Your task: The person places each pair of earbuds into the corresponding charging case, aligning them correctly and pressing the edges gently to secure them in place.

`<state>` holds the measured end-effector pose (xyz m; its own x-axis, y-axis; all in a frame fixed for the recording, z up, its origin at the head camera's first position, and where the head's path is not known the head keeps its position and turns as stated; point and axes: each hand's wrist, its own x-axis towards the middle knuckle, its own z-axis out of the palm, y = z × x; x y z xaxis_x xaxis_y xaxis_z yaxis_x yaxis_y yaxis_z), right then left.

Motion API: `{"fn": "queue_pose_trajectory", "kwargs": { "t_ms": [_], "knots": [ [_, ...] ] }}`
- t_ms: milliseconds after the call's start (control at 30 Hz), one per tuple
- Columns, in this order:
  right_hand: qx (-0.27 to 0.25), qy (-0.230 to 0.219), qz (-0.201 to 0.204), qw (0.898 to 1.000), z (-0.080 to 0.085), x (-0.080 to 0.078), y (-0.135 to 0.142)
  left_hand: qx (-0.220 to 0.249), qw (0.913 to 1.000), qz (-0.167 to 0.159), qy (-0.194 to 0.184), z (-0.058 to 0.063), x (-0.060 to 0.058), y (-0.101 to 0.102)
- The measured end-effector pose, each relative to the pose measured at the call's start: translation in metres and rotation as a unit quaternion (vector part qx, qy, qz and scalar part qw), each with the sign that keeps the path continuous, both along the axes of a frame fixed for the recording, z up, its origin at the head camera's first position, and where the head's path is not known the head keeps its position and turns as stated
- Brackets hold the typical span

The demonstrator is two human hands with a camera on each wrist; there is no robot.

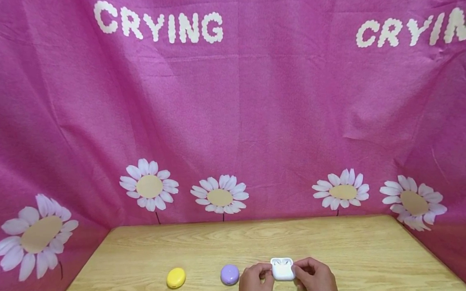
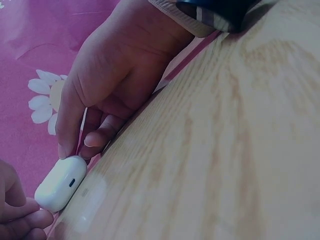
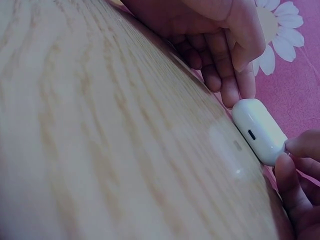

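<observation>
A white earbud case (image 1: 283,273) stands on the wooden table with its lid up, and the earbuds (image 1: 278,263) inside show partly. My left hand (image 1: 256,284) holds the case's left side with its fingertips. On the opposite side my right hand (image 1: 316,279) pinches the edge with thumb and forefinger. The left wrist view shows the white case (image 2: 61,183) with its charging port facing the camera, between both hands. In the right wrist view the same case (image 3: 258,131) touches the fingertips of both hands.
Left of my left hand lies a glossy purple rounded case (image 1: 230,274). Farther left is a similar yellow one (image 1: 176,278). A pink cloth (image 1: 275,116) with daisies and lettering hangs behind and beside the table (image 1: 175,242).
</observation>
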<state>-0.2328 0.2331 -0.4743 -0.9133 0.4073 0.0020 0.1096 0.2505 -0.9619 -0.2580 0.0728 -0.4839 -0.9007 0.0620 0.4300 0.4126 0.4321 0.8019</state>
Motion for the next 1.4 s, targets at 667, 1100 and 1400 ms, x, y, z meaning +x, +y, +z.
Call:
{"fn": "queue_pose_trajectory", "kwargs": {
  "t_ms": [667,1100,1400],
  "knots": [
    [-0.004,-0.008,0.002,1.000,-0.0009,-0.0006,0.0015,0.001,0.9999,0.004,-0.014,0.0030,0.0031,-0.0009],
    [0.013,0.001,0.000,1.000,0.0005,-0.0009,0.0007,0.001,1.0000,0.004,-0.008,0.0019,0.0018,-0.0008],
    [-0.016,-0.029,0.009,0.999,0.0008,-0.0007,0.0036,-0.005,0.9999,-0.001,-0.010,-0.0013,-0.0016,0.0005]
  ]
}}
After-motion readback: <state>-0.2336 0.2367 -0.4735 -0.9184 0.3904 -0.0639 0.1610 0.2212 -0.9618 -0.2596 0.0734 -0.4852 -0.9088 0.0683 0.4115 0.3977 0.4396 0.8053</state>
